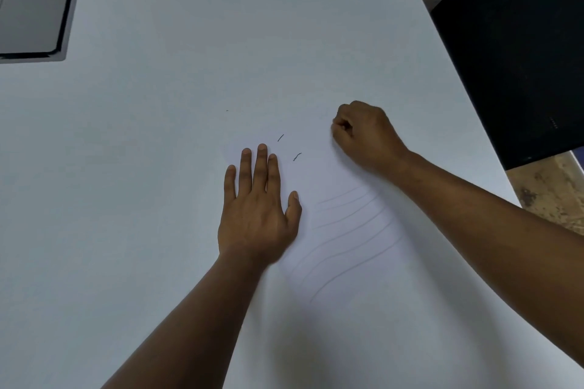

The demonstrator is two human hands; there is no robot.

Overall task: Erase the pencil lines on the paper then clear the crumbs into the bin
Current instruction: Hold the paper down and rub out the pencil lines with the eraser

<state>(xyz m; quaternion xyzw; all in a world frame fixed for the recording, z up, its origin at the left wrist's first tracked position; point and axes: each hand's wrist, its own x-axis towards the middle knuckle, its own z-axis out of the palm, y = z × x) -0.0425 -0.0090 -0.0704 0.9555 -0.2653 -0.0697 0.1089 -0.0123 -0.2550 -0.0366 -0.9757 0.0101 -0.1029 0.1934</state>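
From the head camera, the left hand lies flat, fingers straight and close together, palm pressed down on the left part of a white sheet of paper that barely stands out from the white table. The right hand is curled into a loose fist at the sheet's far right area, fingertips pinched together against the paper; whatever they hold is hidden, so its grip cannot be told. Faint wavy grey pencil lines run across the near part of the sheet, between the two forearms. Two short dark eraser crumbs lie on the paper just beyond the left fingertips. A grey flat tray-like panel sits at the table's far left corner. A black box-like bin stands beside the table's right edge, above a mottled brown floor.
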